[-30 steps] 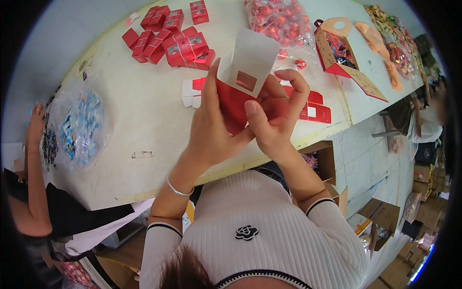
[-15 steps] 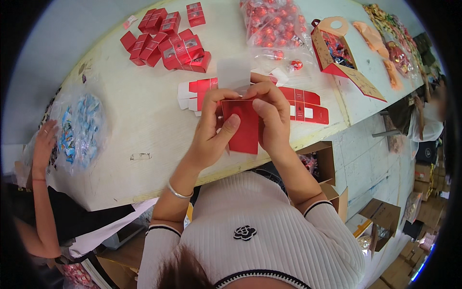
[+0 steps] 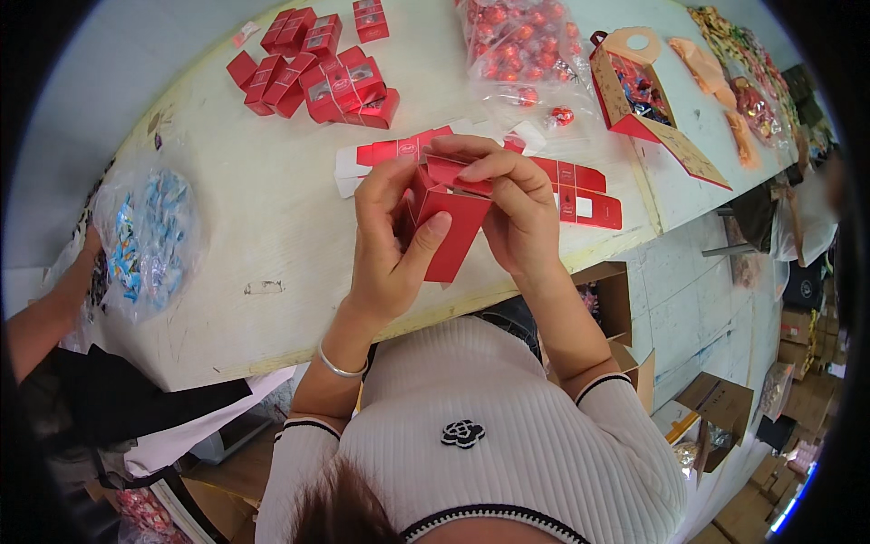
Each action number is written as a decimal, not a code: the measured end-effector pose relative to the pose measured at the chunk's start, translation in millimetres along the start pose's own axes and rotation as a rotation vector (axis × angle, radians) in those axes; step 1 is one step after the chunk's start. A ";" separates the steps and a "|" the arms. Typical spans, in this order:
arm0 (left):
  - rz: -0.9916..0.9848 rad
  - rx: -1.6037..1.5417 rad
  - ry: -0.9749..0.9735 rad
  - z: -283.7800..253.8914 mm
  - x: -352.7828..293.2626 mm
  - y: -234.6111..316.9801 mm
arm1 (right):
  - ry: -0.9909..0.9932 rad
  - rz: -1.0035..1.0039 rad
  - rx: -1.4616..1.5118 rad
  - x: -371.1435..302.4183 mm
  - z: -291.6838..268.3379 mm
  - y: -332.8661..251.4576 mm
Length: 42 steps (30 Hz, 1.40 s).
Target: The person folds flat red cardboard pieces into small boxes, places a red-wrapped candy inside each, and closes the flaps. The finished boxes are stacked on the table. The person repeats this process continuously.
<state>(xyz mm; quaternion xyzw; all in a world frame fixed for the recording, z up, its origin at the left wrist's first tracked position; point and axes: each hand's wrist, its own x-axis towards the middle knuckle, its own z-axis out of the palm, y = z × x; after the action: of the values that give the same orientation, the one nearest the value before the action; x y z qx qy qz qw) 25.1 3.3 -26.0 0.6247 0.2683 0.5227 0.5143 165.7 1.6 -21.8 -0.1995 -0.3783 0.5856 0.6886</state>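
Note:
A small red cardboard box (image 3: pixel 451 227) is held up in front of me, over the near edge of the table. My left hand (image 3: pixel 388 238) wraps its left side, thumb across the face. The fingers of my right hand (image 3: pixel 518 204) pinch the folded flap at the box's top. What lies inside the box is hidden. Just behind my hands, flat unfolded red boxes (image 3: pixel 580 192) lie on the table, partly covered by my fingers. Finished-looking red boxes with clear windows (image 3: pixel 344 86) form a pile at the far left.
A clear bag of red-wrapped candies (image 3: pixel 521 41) lies at the back, with a loose red candy (image 3: pixel 562 116) nearby. An open gift box (image 3: pixel 634 91) stands right of it. At left, a co-worker's arm (image 3: pixel 54 299) reaches beside a bag of blue-wrapped sweets (image 3: pixel 154 236). Open cartons (image 3: pixel 716 408) sit on the floor.
The pale flap that stood up from the box is folded down, and a red flap now shows at the top. The box has tilted. The co-worker's hand has moved farther behind the blue bag.

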 end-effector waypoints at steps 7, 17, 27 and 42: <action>-0.056 0.015 -0.087 -5.6 1.0 6.8 | -0.036 -0.023 -0.248 -0.4 13.1 -19.0; -0.091 -0.024 -0.071 -6.7 2.0 18.4 | -0.083 -0.066 -0.333 -1.9 10.3 -17.3; -0.133 -0.010 -0.071 -5.6 -0.4 24.6 | -0.078 -0.050 -0.570 2.1 10.6 -25.3; -0.225 0.013 -0.091 -3.7 4.8 33.8 | -0.123 -0.074 -0.669 -0.3 4.8 -33.2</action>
<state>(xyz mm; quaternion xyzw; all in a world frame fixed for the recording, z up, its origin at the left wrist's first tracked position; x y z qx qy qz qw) 16.3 -2.2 6.7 0.6171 0.3165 0.4312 0.5772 183.8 -7.3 5.0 -0.3645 -0.5971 0.4146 0.5819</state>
